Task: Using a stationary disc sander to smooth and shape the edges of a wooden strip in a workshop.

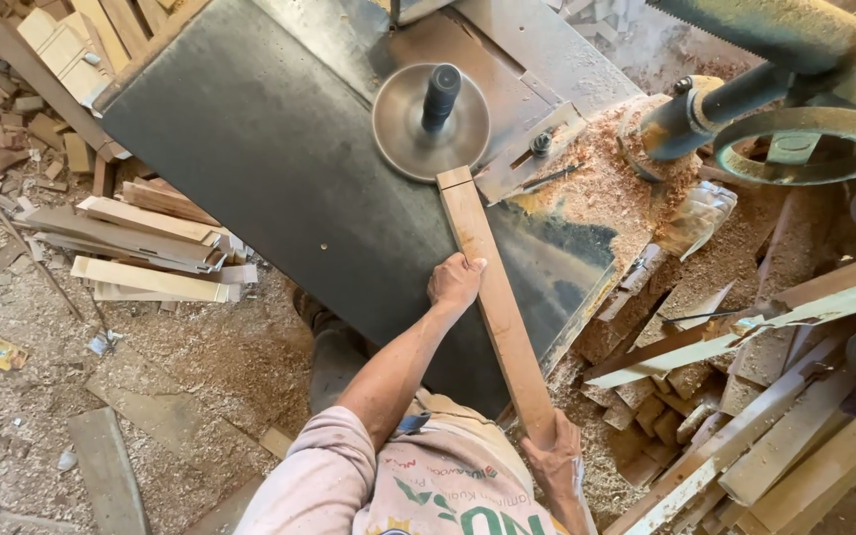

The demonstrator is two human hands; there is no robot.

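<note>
Left of the dark steel machine table [279, 149] lie pale offcut boards [151, 248]. Left hand [455, 280] grasps the long reddish wooden strip [497, 307], whose far end touches the round metal disc [430, 122]. Right hand [552, 458] clutches its near end.

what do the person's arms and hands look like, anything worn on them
Both hands, the left hand and the right hand, are bare: no gloves, and no rings or watch that show. The left arm is bare from the wrist up to a short, pale pink sleeve at the shoulder. Little of the right arm shows below the wrist, so its sleeve cannot be told.
</note>
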